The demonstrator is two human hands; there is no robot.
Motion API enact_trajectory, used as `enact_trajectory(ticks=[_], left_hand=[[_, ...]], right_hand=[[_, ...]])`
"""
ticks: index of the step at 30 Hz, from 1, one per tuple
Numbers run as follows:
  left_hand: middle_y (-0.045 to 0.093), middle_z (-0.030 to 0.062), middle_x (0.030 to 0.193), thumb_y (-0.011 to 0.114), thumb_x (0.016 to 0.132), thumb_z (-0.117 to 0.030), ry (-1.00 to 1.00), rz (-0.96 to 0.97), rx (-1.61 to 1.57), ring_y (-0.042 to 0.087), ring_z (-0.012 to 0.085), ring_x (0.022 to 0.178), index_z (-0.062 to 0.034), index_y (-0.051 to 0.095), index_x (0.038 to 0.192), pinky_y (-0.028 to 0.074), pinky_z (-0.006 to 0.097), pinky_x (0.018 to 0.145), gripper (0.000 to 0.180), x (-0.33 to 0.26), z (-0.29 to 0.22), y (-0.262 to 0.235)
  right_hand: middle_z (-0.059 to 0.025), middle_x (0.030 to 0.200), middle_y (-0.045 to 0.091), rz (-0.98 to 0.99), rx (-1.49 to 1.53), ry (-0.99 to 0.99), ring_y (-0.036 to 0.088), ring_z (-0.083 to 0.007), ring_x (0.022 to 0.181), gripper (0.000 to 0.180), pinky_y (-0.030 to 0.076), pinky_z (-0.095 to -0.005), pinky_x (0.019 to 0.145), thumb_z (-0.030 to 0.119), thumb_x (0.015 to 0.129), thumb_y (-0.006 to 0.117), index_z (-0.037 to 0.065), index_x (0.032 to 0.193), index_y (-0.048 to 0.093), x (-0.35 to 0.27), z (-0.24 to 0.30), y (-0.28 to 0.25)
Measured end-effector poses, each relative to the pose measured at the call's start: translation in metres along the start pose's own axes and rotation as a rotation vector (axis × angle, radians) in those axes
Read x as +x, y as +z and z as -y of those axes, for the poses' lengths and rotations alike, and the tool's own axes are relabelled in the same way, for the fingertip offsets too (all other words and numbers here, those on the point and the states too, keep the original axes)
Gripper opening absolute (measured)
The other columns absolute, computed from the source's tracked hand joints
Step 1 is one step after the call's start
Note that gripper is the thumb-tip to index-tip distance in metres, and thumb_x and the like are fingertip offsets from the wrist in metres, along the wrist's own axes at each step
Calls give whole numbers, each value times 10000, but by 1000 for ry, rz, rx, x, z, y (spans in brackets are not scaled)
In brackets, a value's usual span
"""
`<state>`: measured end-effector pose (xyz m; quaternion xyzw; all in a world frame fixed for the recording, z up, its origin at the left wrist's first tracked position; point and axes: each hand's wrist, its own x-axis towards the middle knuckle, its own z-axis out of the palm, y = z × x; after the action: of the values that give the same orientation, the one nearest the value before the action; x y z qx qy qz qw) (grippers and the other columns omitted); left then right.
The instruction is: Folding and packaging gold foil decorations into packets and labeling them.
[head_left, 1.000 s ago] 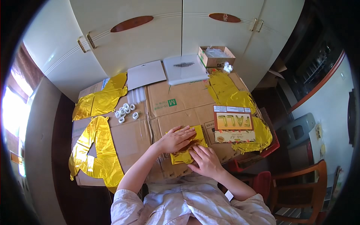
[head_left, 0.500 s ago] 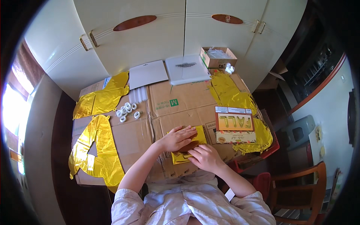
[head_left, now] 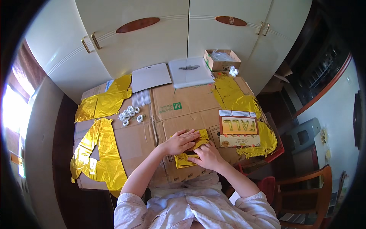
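On the cardboard in front of me lies a gold foil balloon (head_left: 185,160), folded into a small packet. My left hand (head_left: 180,141) rests flat across its upper part, fingers stretched out and close together. At the packet's right side, my right hand (head_left: 208,155) has bent fingers at a lifted flap, the thumb lower down on the foil. Some of the right fingertips are hidden by the foil. A flat gold letter-shaped balloon (head_left: 103,162) is spread at the left, and another gold foil balloon (head_left: 101,104) lies beyond it.
White tape rolls (head_left: 129,113) cluster left of centre, near thin white strips (head_left: 141,97). A white board (head_left: 151,77), a clear bag (head_left: 190,72) and a cardboard box (head_left: 222,60) line the back. A printed package (head_left: 239,128) lies over gold foil (head_left: 236,93) at right.
My right hand has shifted slightly, and its thumb now sits lower and further left. The foil flap between my hands has moved and shows more gold. My left hand stays nearly in place.
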<state>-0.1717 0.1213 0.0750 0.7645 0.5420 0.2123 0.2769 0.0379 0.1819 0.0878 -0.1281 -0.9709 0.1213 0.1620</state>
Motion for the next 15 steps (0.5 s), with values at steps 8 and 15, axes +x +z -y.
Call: enact_trajectory(ticks=[8,15], left_hand=[[345,62,1550,356,1040,-344,-16,20,-34,231,223,1468,-132,347,1498,143,443,1193,505,1,1,-2],[347,59,1549,344,1043,-358,-38,33,-57,218,219,1472,-130,345,1499,122,436,1197,510,1,-2,-4]], right_hand=[[9,811,591,-252,-60,-230,611,-168,736,204,502,-304,627,175,779,659,168,981,639,1,-7,0],[14,896,644,-244,-67,-463,619,-140,690,102,509,-290,568,202,846,626,166,941,637,5,-15,-14]])
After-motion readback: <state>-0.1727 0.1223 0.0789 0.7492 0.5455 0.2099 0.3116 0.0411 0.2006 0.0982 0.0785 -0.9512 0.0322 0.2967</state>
